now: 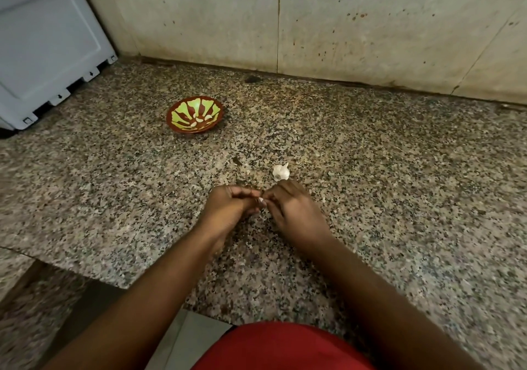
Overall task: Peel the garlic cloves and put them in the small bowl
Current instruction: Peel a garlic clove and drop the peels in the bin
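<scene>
While the small bowl (194,114) is sitting toward the counter's (399,170) back edge holding peeled cloves (200,119), the left hand (228,207) and right hand (291,207) are pinching one garlic clove (261,200) together, just beside the garlic bulb (281,171).

The speckled granite countertop (370,170) looks polished and smooth. On it, the small round brown-and-green painted bowl (195,114) has a glossy glaze. Behind the bowl, the pale stone wall slabs (342,27) look matt and stained.
</scene>
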